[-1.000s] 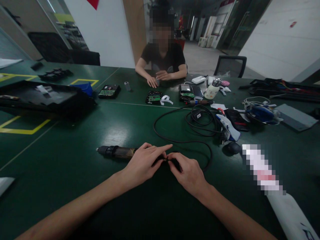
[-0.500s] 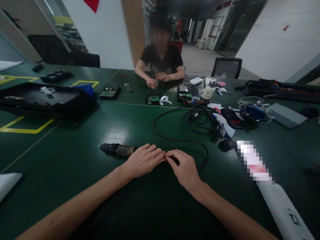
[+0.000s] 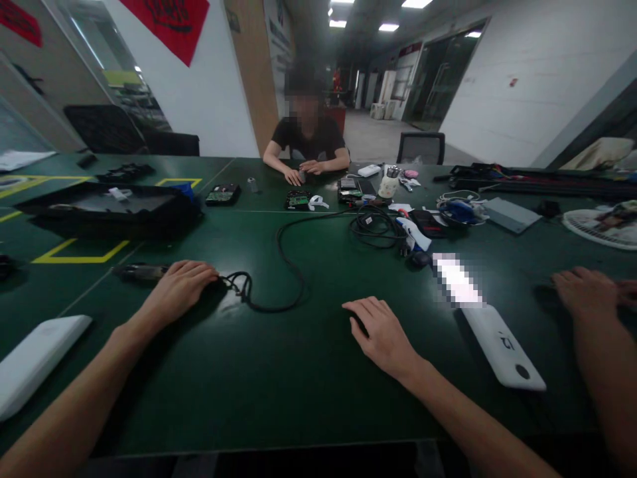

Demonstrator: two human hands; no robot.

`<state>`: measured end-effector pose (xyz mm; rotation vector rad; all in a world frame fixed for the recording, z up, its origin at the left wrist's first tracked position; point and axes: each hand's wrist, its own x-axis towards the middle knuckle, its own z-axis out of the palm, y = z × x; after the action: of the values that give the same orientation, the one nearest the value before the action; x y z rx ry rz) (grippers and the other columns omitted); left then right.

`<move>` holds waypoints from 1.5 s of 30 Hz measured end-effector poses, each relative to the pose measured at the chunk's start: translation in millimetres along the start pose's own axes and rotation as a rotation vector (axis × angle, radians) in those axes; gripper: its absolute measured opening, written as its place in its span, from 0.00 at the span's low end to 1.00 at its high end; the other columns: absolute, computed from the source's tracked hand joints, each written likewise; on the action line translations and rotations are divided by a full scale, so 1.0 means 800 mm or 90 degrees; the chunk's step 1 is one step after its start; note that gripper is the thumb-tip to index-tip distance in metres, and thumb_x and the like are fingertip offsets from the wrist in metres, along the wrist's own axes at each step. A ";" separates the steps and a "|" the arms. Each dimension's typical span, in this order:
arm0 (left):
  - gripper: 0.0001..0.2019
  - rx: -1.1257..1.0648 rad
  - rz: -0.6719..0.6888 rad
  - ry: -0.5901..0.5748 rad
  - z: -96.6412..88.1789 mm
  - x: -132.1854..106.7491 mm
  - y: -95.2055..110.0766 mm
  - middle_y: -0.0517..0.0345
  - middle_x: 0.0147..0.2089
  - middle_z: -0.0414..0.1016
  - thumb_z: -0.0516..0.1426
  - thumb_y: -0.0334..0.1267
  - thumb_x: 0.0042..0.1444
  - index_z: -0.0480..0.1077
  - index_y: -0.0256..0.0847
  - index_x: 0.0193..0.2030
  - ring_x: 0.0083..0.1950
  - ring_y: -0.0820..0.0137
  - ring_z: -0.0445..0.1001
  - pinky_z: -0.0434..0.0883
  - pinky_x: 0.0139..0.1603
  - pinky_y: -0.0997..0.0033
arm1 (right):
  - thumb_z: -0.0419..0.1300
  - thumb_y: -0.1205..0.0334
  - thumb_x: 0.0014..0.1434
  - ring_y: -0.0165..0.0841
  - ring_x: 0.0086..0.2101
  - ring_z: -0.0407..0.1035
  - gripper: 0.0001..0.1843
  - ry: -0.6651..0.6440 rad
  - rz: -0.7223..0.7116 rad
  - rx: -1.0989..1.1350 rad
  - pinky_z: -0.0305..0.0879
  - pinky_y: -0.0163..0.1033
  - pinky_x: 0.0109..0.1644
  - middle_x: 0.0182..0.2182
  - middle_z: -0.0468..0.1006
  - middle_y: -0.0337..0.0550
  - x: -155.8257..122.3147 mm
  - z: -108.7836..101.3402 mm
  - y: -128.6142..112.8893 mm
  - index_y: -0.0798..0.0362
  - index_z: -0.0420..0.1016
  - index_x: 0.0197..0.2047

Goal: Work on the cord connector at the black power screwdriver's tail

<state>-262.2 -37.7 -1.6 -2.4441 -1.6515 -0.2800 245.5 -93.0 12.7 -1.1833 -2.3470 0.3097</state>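
My left hand [image 3: 183, 285] is closed around the rear of a dark, corded electric screwdriver [image 3: 143, 272], whose tip points left. Its black cable [image 3: 279, 309] leaves near my fingers and winds across the green table to a coil farther back. Part of the tool is hidden under my palm. My right hand [image 3: 378, 332] is at the middle right, low over the tabletop, its fingers loosely bent and apart with nothing in them. The cable lies to its left, not touching it.
A black tray [image 3: 99, 222] stands at the left, a white block [image 3: 42, 355] before it. Hard drives [image 3: 222, 194] lie farther back. On the right are a white lamp-like device [image 3: 502, 348] and another person's hand [image 3: 584, 292]. A person [image 3: 311, 143] sits opposite.
My left hand has carried the electric screwdriver leftward, pulling its cable along. My right hand has come away from the cable and its fingers have spread. The view has tilted up.
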 end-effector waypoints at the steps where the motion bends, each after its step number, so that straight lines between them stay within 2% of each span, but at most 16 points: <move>1: 0.18 0.013 -0.028 0.019 -0.004 -0.010 -0.013 0.56 0.54 0.78 0.44 0.42 0.72 0.75 0.42 0.48 0.59 0.58 0.70 0.62 0.65 0.50 | 0.56 0.68 0.71 0.43 0.52 0.72 0.17 -0.008 -0.006 -0.019 0.70 0.54 0.56 0.53 0.78 0.48 -0.003 0.001 -0.002 0.48 0.73 0.60; 4: 0.19 0.045 -0.103 0.062 -0.016 -0.031 -0.033 0.53 0.53 0.77 0.42 0.38 0.71 0.74 0.38 0.49 0.57 0.58 0.68 0.60 0.65 0.49 | 0.56 0.67 0.71 0.40 0.49 0.73 0.13 -0.020 0.006 -0.047 0.70 0.48 0.53 0.50 0.78 0.46 -0.002 0.001 -0.008 0.49 0.76 0.55; 7: 0.18 0.063 -0.151 0.087 -0.024 -0.042 -0.030 0.54 0.51 0.77 0.43 0.37 0.71 0.73 0.37 0.52 0.55 0.59 0.66 0.57 0.64 0.50 | 0.55 0.66 0.72 0.35 0.41 0.75 0.13 -0.020 0.038 -0.054 0.71 0.41 0.48 0.47 0.79 0.45 0.000 -0.004 -0.011 0.50 0.77 0.54; 13: 0.17 0.060 -0.119 0.065 -0.027 -0.049 -0.002 0.55 0.53 0.79 0.54 0.44 0.67 0.74 0.37 0.55 0.56 0.60 0.64 0.54 0.64 0.54 | 0.57 0.61 0.71 0.35 0.38 0.77 0.13 -0.008 0.093 -0.067 0.69 0.39 0.43 0.44 0.82 0.43 -0.013 -0.009 -0.011 0.48 0.76 0.56; 16: 0.18 0.055 -0.109 0.066 -0.028 -0.052 0.007 0.54 0.55 0.78 0.53 0.46 0.69 0.74 0.36 0.55 0.58 0.59 0.63 0.53 0.65 0.53 | 0.59 0.59 0.70 0.37 0.37 0.78 0.15 0.003 0.142 -0.077 0.68 0.38 0.43 0.38 0.83 0.42 -0.017 -0.005 -0.010 0.47 0.76 0.58; 18: 0.19 0.053 -0.111 0.074 -0.030 -0.055 0.010 0.55 0.56 0.78 0.51 0.49 0.71 0.74 0.35 0.53 0.59 0.59 0.63 0.53 0.64 0.54 | 0.58 0.58 0.70 0.37 0.35 0.78 0.23 0.027 0.188 -0.086 0.68 0.39 0.41 0.35 0.83 0.41 -0.015 -0.004 -0.005 0.48 0.69 0.66; 20: 0.20 0.051 -0.113 0.084 -0.031 -0.059 0.012 0.55 0.55 0.78 0.50 0.50 0.72 0.74 0.37 0.53 0.59 0.59 0.64 0.53 0.63 0.55 | 0.55 0.57 0.72 0.39 0.35 0.78 0.34 0.069 0.246 -0.098 0.69 0.40 0.41 0.34 0.84 0.42 -0.009 -0.010 0.008 0.54 0.53 0.76; 22: 0.21 0.048 -0.111 0.093 -0.032 -0.062 0.014 0.54 0.55 0.79 0.50 0.51 0.72 0.75 0.38 0.54 0.58 0.58 0.65 0.54 0.62 0.55 | 0.51 0.57 0.73 0.41 0.37 0.79 0.40 0.121 0.310 -0.114 0.69 0.41 0.43 0.37 0.85 0.48 -0.001 -0.023 0.026 0.64 0.39 0.78; 25: 0.21 0.039 -0.088 0.099 -0.032 -0.060 0.024 0.50 0.52 0.80 0.50 0.52 0.71 0.76 0.42 0.54 0.56 0.56 0.68 0.55 0.59 0.56 | 0.48 0.61 0.72 0.43 0.41 0.78 0.37 0.158 0.360 -0.134 0.68 0.42 0.46 0.38 0.85 0.53 0.011 -0.043 0.048 0.69 0.41 0.78; 27: 0.20 0.028 -0.059 0.096 -0.031 -0.053 0.037 0.50 0.50 0.81 0.50 0.52 0.70 0.77 0.44 0.53 0.55 0.56 0.70 0.56 0.57 0.57 | 0.48 0.62 0.72 0.43 0.41 0.78 0.33 0.147 0.334 -0.136 0.68 0.43 0.46 0.38 0.85 0.52 0.015 -0.047 0.049 0.65 0.52 0.76; 30: 0.20 0.004 -0.001 0.091 -0.026 -0.034 0.070 0.51 0.49 0.81 0.49 0.52 0.71 0.77 0.46 0.54 0.53 0.57 0.71 0.56 0.57 0.57 | 0.52 0.61 0.72 0.40 0.40 0.77 0.23 0.091 0.214 -0.132 0.69 0.42 0.46 0.40 0.84 0.48 0.015 -0.030 0.017 0.54 0.70 0.67; 34: 0.19 -0.031 0.080 0.094 -0.015 -0.007 0.143 0.49 0.47 0.81 0.48 0.50 0.72 0.77 0.45 0.53 0.52 0.57 0.72 0.58 0.56 0.56 | 0.60 0.54 0.70 0.43 0.58 0.67 0.25 0.015 -0.021 -0.127 0.67 0.45 0.57 0.59 0.76 0.49 0.018 0.014 -0.054 0.47 0.69 0.67; 36: 0.18 -0.047 0.122 0.099 -0.011 0.003 0.183 0.47 0.46 0.79 0.48 0.49 0.73 0.76 0.43 0.52 0.52 0.58 0.72 0.59 0.56 0.56 | 0.64 0.54 0.68 0.43 0.61 0.64 0.27 -0.018 -0.110 -0.125 0.62 0.48 0.63 0.62 0.73 0.49 0.026 0.035 -0.081 0.46 0.68 0.68; 38: 0.17 -0.060 0.172 0.097 -0.012 0.007 0.212 0.48 0.47 0.78 0.50 0.49 0.73 0.76 0.43 0.52 0.51 0.60 0.73 0.62 0.55 0.58 | 0.61 0.59 0.71 0.43 0.58 0.65 0.19 -0.025 -0.143 -0.127 0.62 0.48 0.63 0.59 0.74 0.51 0.038 0.050 -0.094 0.50 0.72 0.63; 41: 0.17 -0.073 0.244 0.090 -0.021 0.004 0.224 0.51 0.51 0.76 0.53 0.50 0.71 0.74 0.45 0.56 0.53 0.64 0.73 0.64 0.56 0.63 | 0.58 0.62 0.73 0.41 0.51 0.69 0.10 -0.020 -0.149 -0.126 0.64 0.45 0.56 0.49 0.78 0.51 0.053 0.063 -0.092 0.54 0.78 0.52; 45: 0.20 -0.065 0.250 0.100 -0.031 -0.007 0.200 0.51 0.53 0.75 0.53 0.52 0.71 0.71 0.46 0.62 0.54 0.62 0.73 0.63 0.57 0.61 | 0.59 0.61 0.74 0.38 0.48 0.71 0.08 -0.002 -0.153 -0.101 0.64 0.42 0.52 0.46 0.79 0.46 0.056 0.069 -0.078 0.52 0.79 0.49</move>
<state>-116.7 -107.7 14.5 -2.6719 -1.0891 -0.4898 151.5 -93.5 5.6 -0.9536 -2.5228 0.0435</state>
